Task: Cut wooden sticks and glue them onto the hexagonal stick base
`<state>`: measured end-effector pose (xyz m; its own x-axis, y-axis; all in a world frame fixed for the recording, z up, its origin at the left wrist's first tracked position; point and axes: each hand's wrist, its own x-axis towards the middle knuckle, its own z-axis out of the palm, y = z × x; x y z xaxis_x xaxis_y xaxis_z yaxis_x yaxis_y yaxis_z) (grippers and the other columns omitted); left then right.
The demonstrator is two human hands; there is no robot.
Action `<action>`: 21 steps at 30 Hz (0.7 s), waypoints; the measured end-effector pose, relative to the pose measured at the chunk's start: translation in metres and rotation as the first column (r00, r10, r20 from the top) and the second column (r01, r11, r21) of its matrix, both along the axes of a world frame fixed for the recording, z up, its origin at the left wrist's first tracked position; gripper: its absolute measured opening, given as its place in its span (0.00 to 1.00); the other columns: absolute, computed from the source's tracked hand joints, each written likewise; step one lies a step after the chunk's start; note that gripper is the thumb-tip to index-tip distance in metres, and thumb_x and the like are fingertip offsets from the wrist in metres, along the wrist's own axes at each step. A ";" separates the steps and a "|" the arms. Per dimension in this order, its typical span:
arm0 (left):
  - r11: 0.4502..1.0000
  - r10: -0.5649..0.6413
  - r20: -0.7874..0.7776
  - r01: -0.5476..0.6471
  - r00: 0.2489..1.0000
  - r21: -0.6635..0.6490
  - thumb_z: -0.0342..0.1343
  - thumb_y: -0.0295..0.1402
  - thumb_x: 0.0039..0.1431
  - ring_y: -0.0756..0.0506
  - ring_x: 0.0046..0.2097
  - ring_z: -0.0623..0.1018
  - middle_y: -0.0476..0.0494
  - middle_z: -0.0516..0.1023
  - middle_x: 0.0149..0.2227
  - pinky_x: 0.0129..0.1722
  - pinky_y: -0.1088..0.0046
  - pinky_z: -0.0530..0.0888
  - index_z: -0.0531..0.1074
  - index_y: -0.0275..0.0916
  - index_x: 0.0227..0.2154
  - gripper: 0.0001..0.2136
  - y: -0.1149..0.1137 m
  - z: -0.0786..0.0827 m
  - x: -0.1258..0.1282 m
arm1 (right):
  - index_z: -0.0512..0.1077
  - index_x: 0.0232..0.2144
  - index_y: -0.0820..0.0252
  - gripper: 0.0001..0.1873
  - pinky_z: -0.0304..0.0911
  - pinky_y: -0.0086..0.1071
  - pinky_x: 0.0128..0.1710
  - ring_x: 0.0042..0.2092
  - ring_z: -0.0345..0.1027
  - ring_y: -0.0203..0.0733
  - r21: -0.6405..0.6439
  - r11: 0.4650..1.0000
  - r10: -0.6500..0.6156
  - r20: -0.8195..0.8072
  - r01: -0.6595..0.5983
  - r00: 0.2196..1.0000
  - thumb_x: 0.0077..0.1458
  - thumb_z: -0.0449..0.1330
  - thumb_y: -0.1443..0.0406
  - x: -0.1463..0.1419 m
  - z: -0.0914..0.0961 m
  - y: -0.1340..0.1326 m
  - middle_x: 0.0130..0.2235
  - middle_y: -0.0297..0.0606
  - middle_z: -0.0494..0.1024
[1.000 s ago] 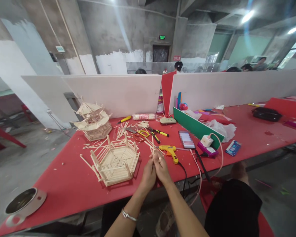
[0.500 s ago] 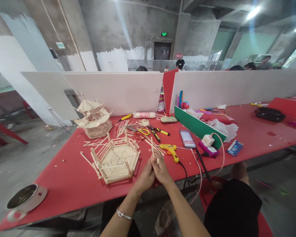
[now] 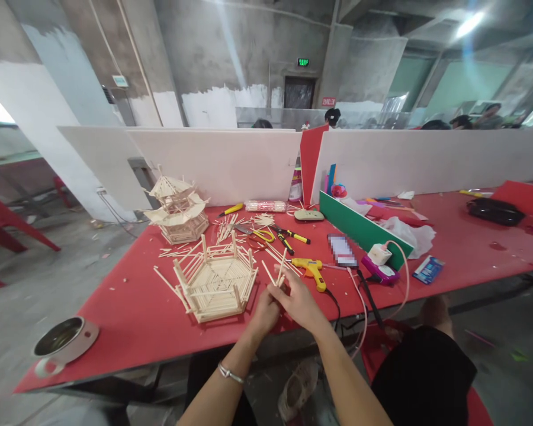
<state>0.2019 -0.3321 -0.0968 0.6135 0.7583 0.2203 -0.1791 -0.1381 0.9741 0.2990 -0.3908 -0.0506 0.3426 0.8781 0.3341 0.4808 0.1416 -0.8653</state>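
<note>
Close together at the table's front edge, my left hand (image 3: pixel 267 309) and my right hand (image 3: pixel 298 300) are both closed around a few thin wooden sticks (image 3: pixel 282 261). The sticks poke up above my fingers, fanned apart; their lower ends are hidden in my hands. Just left of them lies a hexagonal stick frame (image 3: pixel 224 283) with a patterned floor, short posts and low rails. Behind it stands a tiered stick pavilion (image 3: pixel 182 228) with flared roofs. A yellow glue gun (image 3: pixel 311 271) rests right of my hands, near loose sticks (image 3: pixel 264 220).
Scissors (image 3: pixel 263 235), yellow-black pliers (image 3: pixel 288 238) and a yellow-handled knife (image 3: pixel 231 209) lie behind the frame. A phone (image 3: pixel 343 250) and purple power strip (image 3: pixel 381 271) sit to the right, before a green board (image 3: pixel 364 228). A white pot (image 3: pixel 66 346) stands at the left corner.
A second stick now slants out of my hands beside the upright one, and my right fingers have opened out somewhat. The whole view has shifted slightly, with things appearing farther right.
</note>
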 end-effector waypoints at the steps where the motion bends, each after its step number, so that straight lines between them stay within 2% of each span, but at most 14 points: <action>1: 1.000 0.009 0.002 -0.009 1.000 -0.004 0.54 0.33 0.56 0.46 0.32 0.73 0.45 0.75 0.28 0.35 0.69 0.73 0.72 0.35 0.27 0.08 0.000 0.001 0.000 | 0.69 0.57 0.53 0.28 0.59 0.46 0.60 0.59 0.66 0.51 0.013 1.000 0.002 -0.032 -0.001 0.999 0.56 0.62 0.53 0.000 0.005 -0.003 0.57 0.43 0.73; 4: 0.999 0.038 0.013 -0.038 0.999 -0.019 0.54 0.34 0.55 0.47 0.33 0.73 0.46 0.74 0.28 0.36 0.70 0.73 0.72 0.36 0.30 0.07 -0.001 0.006 0.000 | 0.67 0.58 0.52 0.25 0.63 0.43 0.57 0.57 0.69 0.48 0.040 0.997 0.070 -0.116 -0.066 0.991 0.60 0.58 0.55 0.000 0.019 -0.005 0.56 0.41 0.75; 7: 0.997 0.074 0.023 -0.073 0.997 -0.033 0.53 0.34 0.55 0.46 0.34 0.74 0.46 0.75 0.29 0.37 0.70 0.72 0.72 0.36 0.33 0.07 0.000 0.009 0.003 | 0.74 0.52 0.52 0.19 0.68 0.40 0.51 0.50 0.74 0.47 0.032 0.990 0.141 -0.137 -0.138 0.980 0.63 0.54 0.56 0.001 0.023 0.003 0.48 0.40 0.80; 11: 0.992 0.123 0.027 -0.121 0.992 -0.040 0.52 0.32 0.54 0.47 0.32 0.72 0.48 0.72 0.26 0.34 0.71 0.71 0.70 0.37 0.29 0.04 0.002 0.008 0.005 | 0.80 0.42 0.54 0.17 0.68 0.42 0.50 0.46 0.76 0.48 0.000 0.995 0.102 -0.103 -0.103 0.989 0.60 0.56 0.54 0.003 0.023 0.018 0.44 0.40 0.83; 17: 0.990 0.135 0.031 -0.133 0.990 -0.046 0.54 0.30 0.54 0.48 0.29 0.71 0.48 0.71 0.27 0.31 0.72 0.69 0.69 0.38 0.30 0.02 0.004 0.004 0.005 | 0.80 0.40 0.57 0.18 0.69 0.38 0.44 0.42 0.76 0.47 -0.031 0.993 0.110 -0.103 -0.114 0.989 0.57 0.59 0.52 0.009 0.031 0.022 0.40 0.40 0.83; 21: 0.990 0.139 0.019 -0.138 0.990 -0.041 0.54 0.32 0.57 0.49 0.28 0.70 0.50 0.70 0.25 0.30 0.72 0.67 0.68 0.38 0.28 0.04 0.004 0.005 0.004 | 0.78 0.38 0.58 0.17 0.68 0.37 0.44 0.42 0.75 0.46 0.024 0.996 0.088 -0.129 -0.085 0.988 0.56 0.60 0.52 0.015 0.041 0.024 0.40 0.40 0.82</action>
<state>0.2062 -0.3285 -0.0921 0.4973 0.8442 0.2003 -0.1817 -0.1244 0.9754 0.3138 -0.3667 -0.0095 0.3071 0.9003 0.3084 0.3503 0.1944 -0.9162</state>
